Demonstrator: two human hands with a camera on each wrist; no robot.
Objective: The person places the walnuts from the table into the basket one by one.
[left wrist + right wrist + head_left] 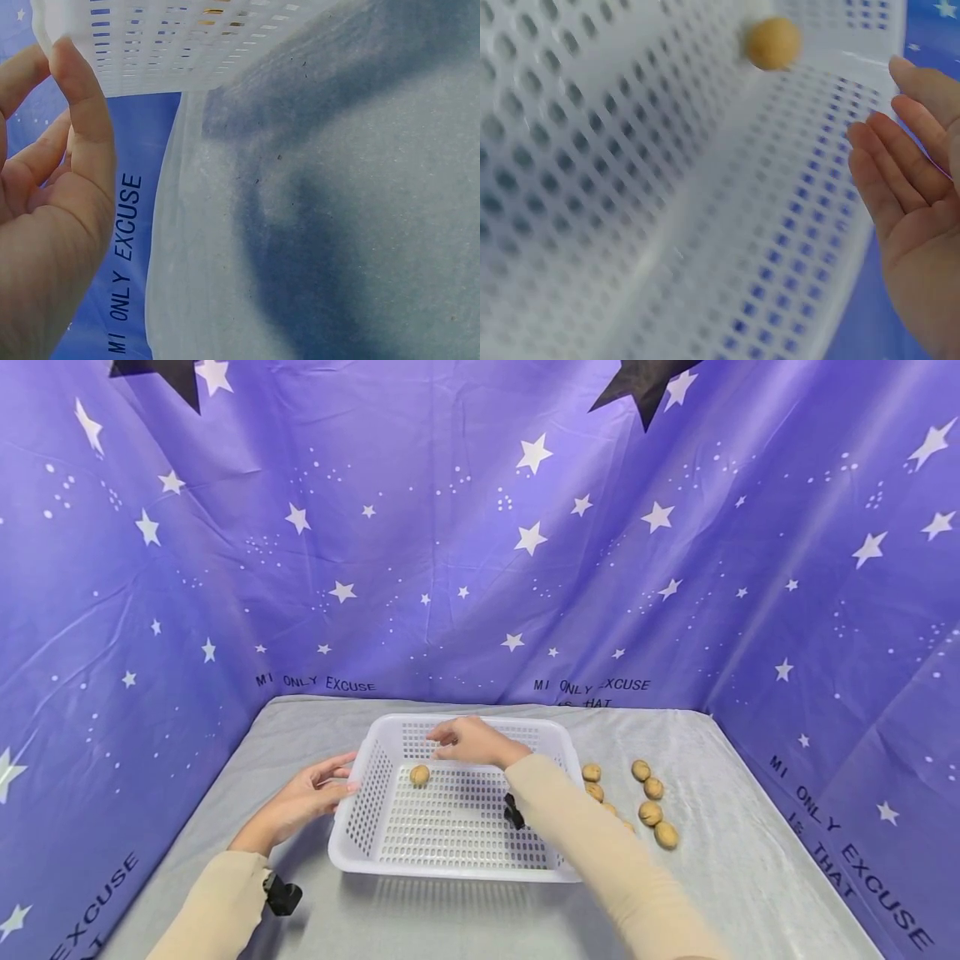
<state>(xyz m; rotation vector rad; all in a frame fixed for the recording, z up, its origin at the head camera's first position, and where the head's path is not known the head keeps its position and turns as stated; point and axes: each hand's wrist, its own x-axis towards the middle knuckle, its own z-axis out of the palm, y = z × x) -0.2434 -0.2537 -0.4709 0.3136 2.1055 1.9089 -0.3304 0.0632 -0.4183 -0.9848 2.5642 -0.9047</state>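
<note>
A white plastic basket (465,870) with perforated walls stands on the grey cloth. My left hand (303,797) is at its left side, and in the left wrist view the thumb and a finger (82,97) pinch the basket's rim. One round brown walnut-like ball (419,775) lies inside, toward the left end; the right wrist view shows the same ball (774,43) blurred. Over the far part of the basket hovers my right hand (476,741), its fingers loosely bent with nothing in them. In the right wrist view its palm (922,247) is bare.
To the right of the basket, several similar brown balls lie in two rows: a nearer row (592,772) partly hidden by the basket and right sleeve, and an outer row (650,813). A purple star-printed curtain (427,568) encloses the back and sides of the cloth-covered table (757,877).
</note>
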